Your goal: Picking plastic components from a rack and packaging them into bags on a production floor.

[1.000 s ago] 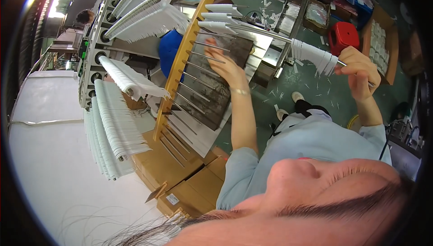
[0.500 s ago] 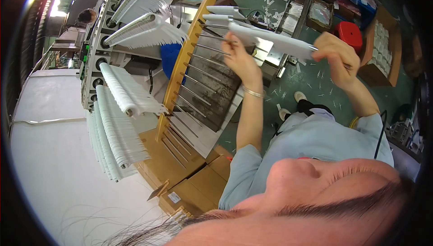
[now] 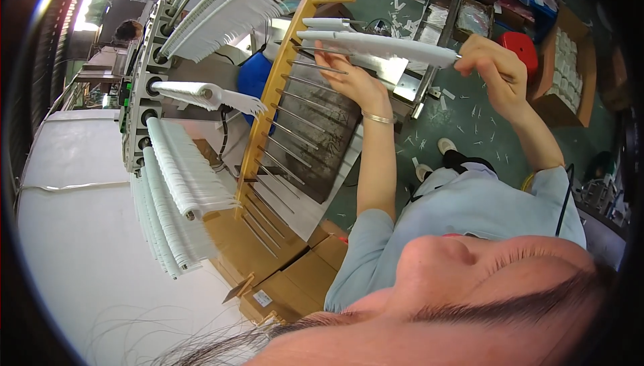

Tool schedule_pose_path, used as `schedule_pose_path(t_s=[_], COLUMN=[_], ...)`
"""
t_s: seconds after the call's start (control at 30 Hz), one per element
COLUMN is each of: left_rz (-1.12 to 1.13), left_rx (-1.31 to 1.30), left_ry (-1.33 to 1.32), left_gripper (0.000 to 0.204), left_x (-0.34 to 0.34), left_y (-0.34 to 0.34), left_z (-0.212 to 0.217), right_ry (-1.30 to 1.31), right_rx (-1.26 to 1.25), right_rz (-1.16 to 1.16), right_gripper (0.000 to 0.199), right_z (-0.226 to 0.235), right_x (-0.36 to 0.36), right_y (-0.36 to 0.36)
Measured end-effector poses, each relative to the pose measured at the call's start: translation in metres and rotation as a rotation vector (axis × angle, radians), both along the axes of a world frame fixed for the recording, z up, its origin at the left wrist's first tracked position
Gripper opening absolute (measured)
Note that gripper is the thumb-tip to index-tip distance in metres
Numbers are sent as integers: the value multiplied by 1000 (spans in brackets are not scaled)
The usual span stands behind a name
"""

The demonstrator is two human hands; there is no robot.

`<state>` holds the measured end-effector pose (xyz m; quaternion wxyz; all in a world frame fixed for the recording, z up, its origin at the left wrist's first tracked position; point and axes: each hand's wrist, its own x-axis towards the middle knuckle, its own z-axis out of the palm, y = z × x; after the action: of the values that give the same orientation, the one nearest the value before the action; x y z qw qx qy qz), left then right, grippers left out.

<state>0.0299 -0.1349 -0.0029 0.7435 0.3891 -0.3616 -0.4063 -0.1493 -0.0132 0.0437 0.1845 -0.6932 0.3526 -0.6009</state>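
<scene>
My right hand [image 3: 495, 70] is closed on the right end of a metal rod [image 3: 459, 57] that carries a long stack of thin white pieces [image 3: 382, 47]. The stack's left end lies against the top part of a yellow rack [image 3: 270, 101] with a row of metal pegs [image 3: 305, 99]. My left hand [image 3: 355, 86] is open below the stack, its fingers stretched out near the upper pegs. Whether its fingertips touch a peg or the stack, I cannot tell. Another white bundle [image 3: 329, 23] sits on the rack just above.
On the left, a machine [image 3: 142, 98] holds several rods hung with white fringed pieces [image 3: 188, 168]. Cardboard boxes [image 3: 258, 242] stand below the rack. At right are a red stool [image 3: 518, 51] and a carton of white bundles [image 3: 567, 74]. White scraps litter the green floor [image 3: 463, 121].
The rod with its white stack has moved left to the rack. My left hand has let go of its left end and opened. The machine's hanging rods have shifted downward.
</scene>
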Motion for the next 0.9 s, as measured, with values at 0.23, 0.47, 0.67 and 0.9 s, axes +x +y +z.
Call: schedule_pose_path(t_s=[0.23,0.47,0.67,0.9], left_rz=[-66,-253,-426,-744], left_rx=[1,-73,19,468], left_ry=[104,199,379,301], left_gripper=[24,17,15,20], left_x=[0,-12,-37,-66], left_y=[-3,15,33,23], left_z=[1,3,5,-40], right_ry=[-97,-289,-130,654], right_rx=[102,112,-15,-256], right_rz=[99,62,-9,-15], right_gripper=[52,56,54,32], right_z=[-4,-18,-17,1], right_x=[-4,-38,-64,6], right_y=[5,19,59,93])
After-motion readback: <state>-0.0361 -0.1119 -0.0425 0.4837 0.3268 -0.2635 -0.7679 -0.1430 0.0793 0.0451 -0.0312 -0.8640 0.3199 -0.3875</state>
